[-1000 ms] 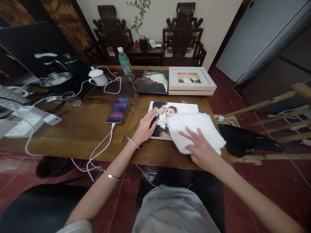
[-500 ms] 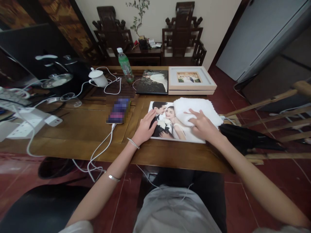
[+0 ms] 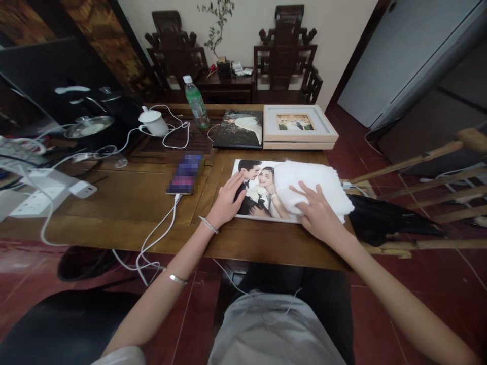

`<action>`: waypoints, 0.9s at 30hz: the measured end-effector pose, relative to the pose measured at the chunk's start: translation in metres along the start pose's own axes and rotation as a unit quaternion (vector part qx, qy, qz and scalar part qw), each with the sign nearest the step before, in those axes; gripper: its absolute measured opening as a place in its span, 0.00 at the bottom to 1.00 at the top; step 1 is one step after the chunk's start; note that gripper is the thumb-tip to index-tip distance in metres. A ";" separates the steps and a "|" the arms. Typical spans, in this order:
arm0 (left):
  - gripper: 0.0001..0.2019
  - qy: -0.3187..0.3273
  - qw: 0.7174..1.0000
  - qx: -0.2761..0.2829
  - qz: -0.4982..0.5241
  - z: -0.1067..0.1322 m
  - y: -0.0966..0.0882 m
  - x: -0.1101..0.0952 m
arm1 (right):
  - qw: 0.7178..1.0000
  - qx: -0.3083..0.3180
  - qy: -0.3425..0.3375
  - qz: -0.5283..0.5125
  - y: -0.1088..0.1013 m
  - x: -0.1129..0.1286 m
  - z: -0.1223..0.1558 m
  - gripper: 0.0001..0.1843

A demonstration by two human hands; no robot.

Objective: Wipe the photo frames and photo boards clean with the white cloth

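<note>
A photo panel (image 3: 262, 200) with a picture of a couple lies flat near the table's front edge. My left hand (image 3: 230, 196) rests on its left edge, fingers stretched out and holding nothing. Over the panel's right part is spread a fluffy white cloth (image 3: 315, 177), hiding that side of the picture. My right hand (image 3: 317, 212) presses on the cloth's front part with fingers spread and laid flat.
Behind the panel lie a dark photo album (image 3: 239, 129) and a pale framed picture (image 3: 300, 126). A green-labelled bottle (image 3: 197, 104), a lidded white cup (image 3: 153, 122) and a charging phone (image 3: 186, 172) stand or lie to the left. A black bag (image 3: 384, 218) lies at the right.
My right hand has slid the white cloth a little toward me and to the right over the panel. My left hand has stayed in place.
</note>
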State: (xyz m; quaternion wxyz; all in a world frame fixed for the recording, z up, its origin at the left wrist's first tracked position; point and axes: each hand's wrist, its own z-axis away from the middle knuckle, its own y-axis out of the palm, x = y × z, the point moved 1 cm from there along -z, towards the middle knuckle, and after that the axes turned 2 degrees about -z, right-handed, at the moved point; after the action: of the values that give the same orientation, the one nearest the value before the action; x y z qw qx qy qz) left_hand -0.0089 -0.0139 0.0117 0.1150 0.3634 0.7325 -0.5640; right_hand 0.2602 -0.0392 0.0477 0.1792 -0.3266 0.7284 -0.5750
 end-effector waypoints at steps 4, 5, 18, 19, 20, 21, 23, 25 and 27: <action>0.23 -0.001 1.000 -0.002 -0.003 0.000 0.001 0.001 | 1.000 -0.004 -0.010 0.001 -0.004 0.016 0.017 0.17; 0.23 0.002 1.000 -0.004 -0.003 0.000 0.001 0.002 | 1.000 -0.005 -0.010 0.001 -0.005 0.019 0.020 0.17; 0.23 0.005 1.000 0.000 0.000 0.000 0.000 0.001 | 0.999 0.031 -0.003 -0.023 -0.007 -0.001 -0.005 0.17; 0.23 0.005 1.000 0.000 -0.001 0.001 0.000 0.001 | 0.999 0.030 -0.001 -0.023 -0.006 -0.004 -0.009 0.17; 0.23 0.004 1.000 -0.002 -0.002 0.001 0.000 0.001 | 0.999 0.029 0.000 -0.023 -0.005 -0.007 -0.014 0.18; 0.23 0.004 1.000 -0.003 -0.002 0.001 0.000 0.001 | 0.999 0.026 0.002 -0.022 -0.003 -0.010 -0.017 0.18; 0.23 0.002 1.000 -0.003 -0.002 0.001 0.000 0.001 | 1.000 0.018 0.007 -0.019 0.000 -0.014 -0.023 0.20; 0.23 0.000 1.000 -0.002 -0.003 0.001 0.000 0.002 | 1.000 0.009 0.011 -0.013 0.002 -0.015 -0.026 0.21; 0.23 -0.001 1.000 0.000 -0.005 0.001 0.000 0.002 | 1.000 0.002 0.009 -0.001 0.004 -0.013 -0.025 0.20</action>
State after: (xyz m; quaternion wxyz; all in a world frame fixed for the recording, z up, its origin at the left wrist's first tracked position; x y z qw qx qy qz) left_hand -0.0099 -0.0140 0.0102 0.1129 0.3596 0.7341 -0.5648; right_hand 0.2526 -0.0117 0.0491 0.1729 -0.3217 0.7283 -0.5798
